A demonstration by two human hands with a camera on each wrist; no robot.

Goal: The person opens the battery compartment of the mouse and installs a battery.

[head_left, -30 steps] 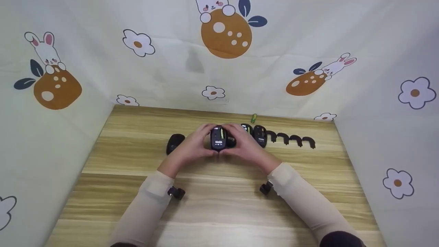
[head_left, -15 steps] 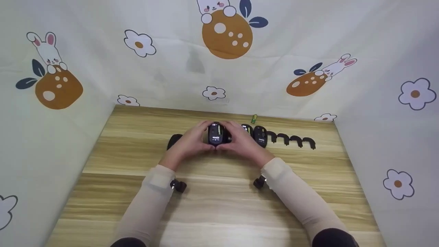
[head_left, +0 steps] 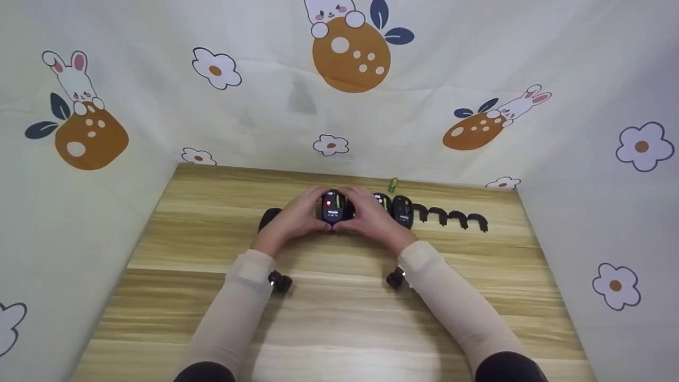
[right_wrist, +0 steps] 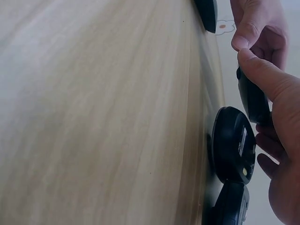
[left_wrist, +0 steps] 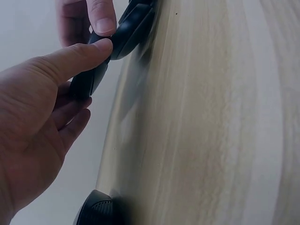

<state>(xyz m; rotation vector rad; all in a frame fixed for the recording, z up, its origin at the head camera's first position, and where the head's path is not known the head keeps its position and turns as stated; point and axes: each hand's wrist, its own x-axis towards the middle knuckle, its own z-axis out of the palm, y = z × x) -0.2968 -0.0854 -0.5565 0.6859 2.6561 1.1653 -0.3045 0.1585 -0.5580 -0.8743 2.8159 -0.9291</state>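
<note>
A black computer mouse [head_left: 333, 211] is held bottom up between both hands in the head view. Its battery bay is uncovered, with a green battery [head_left: 339, 201] inside, and a red light glows on its underside. My left hand [head_left: 301, 215] grips the left side, thumb at the near end and fingers toward the far end. My right hand [head_left: 370, 216] grips the right side likewise; the thumb tips meet. In the left wrist view the held mouse [left_wrist: 88, 77] is raised above the table. The right wrist view shows its side [right_wrist: 253, 101] under my thumb.
Right of the hands lie upturned mice [head_left: 403, 211], one partly hidden by the right hand. Several curved black covers [head_left: 438, 215] continue the row. A loose green battery [head_left: 393, 184] lies behind, near the fabric wall. Another mouse [head_left: 269, 217] sits left, partly behind the left forearm.
The held mouse and both hands have shifted slightly left and away from me. The red light on the mouse's underside now shows; it was dark in both earlier frames.
</note>
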